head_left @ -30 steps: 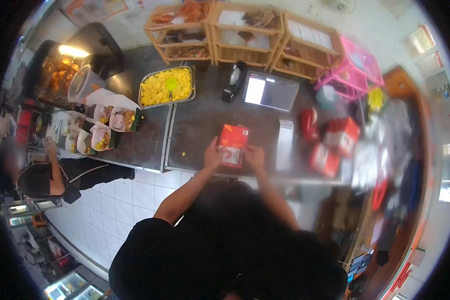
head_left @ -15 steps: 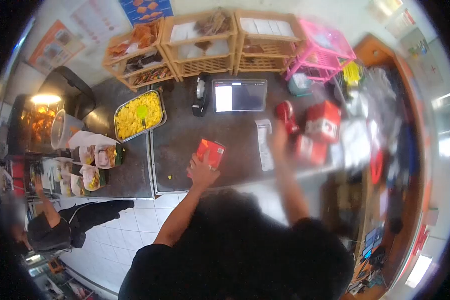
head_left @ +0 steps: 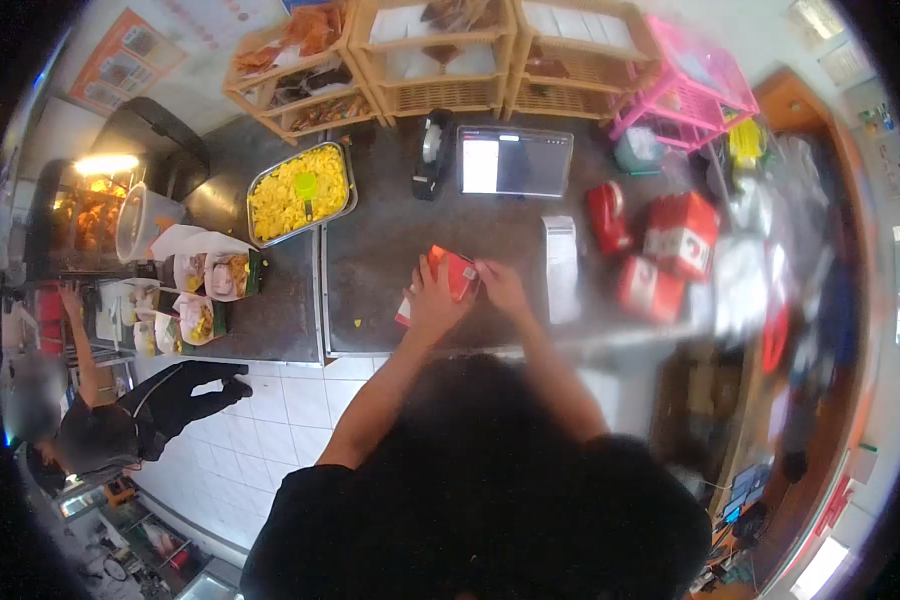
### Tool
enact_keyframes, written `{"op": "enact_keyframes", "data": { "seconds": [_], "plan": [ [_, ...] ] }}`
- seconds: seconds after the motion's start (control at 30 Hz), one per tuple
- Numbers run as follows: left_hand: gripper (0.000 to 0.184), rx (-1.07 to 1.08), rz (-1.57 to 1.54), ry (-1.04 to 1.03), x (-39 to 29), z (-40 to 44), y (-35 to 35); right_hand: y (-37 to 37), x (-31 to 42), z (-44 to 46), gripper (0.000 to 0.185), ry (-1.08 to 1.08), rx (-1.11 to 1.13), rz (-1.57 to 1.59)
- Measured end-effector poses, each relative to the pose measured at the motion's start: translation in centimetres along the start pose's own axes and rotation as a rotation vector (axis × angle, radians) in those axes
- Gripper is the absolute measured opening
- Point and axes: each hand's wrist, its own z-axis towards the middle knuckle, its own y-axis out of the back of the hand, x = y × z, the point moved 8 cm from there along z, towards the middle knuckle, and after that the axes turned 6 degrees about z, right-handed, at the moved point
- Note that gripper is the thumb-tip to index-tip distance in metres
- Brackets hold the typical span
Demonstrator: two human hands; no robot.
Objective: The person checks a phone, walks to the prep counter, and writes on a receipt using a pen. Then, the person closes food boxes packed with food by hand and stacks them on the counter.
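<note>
On the dark counter, a red cardboard box (head_left: 460, 275) lies tilted in front of me. My left hand (head_left: 432, 300) grips it from above, fingers spread across its top face. Close to the box's right edge is my right hand (head_left: 504, 289), its thumb and forefinger pinched together. Whatever sits between those fingertips is too small to make out. To the right of my right hand lies a long white paper slip (head_left: 561, 270). Beyond that stands a red tape dispenser (head_left: 607, 217).
Red-and-white boxes (head_left: 681, 237) stand to the right. Behind are a tablet (head_left: 515, 162), a black dispenser-like device (head_left: 431, 155) and wicker racks (head_left: 440, 97). Leftward sit a metal tray (head_left: 351, 205) of yellow food and filled food boxes (head_left: 232, 275). A person (head_left: 100, 425) is at far left.
My right hand has come left from beside the red tape dispenser to the box's right edge. My left hand stays on the box. The camera view has shifted slightly.
</note>
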Motion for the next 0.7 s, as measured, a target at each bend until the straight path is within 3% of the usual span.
{"op": "enact_keyframes", "data": {
  "seconds": [0.07,0.2,0.27,0.4,0.47,0.63,0.7],
  "plan": [
    [0.096,0.109,-0.133,0.079,-0.2,0.5,1.6,0.0,0.4,-0.2,0.036,0.092,-0.088,-0.027],
    [0.094,0.295,-0.312,-0.038,1.6,1.4,3.4,0.2,0.2,0.6,0.034,-0.081,0.058,-0.012],
    [0.088,0.544,-0.677,-0.016,2.4,2.1,2.6,0.0,0.1,1.1,0.033,-0.101,0.125,0.017],
    [0.079,0.527,-0.953,-0.134,4.5,3.4,1.4,-0.6,-1.1,2.5,0.027,0.118,0.134,0.016],
    [0.072,0.591,-1.109,0.128,5.1,2.5,3.0,-0.9,0.2,2.4,0.026,0.225,0.137,0.023],
    [0.068,0.549,-1.057,0.13,4.9,1.3,4.2,-1.6,0.3,2.2,0.023,0.275,0.113,-0.019],
    [0.065,0.529,-0.763,-0.082,2.7,1.6,5.7,-1.4,1.9,2.2,0.026,0.224,0.133,-0.102]
  ]
}}
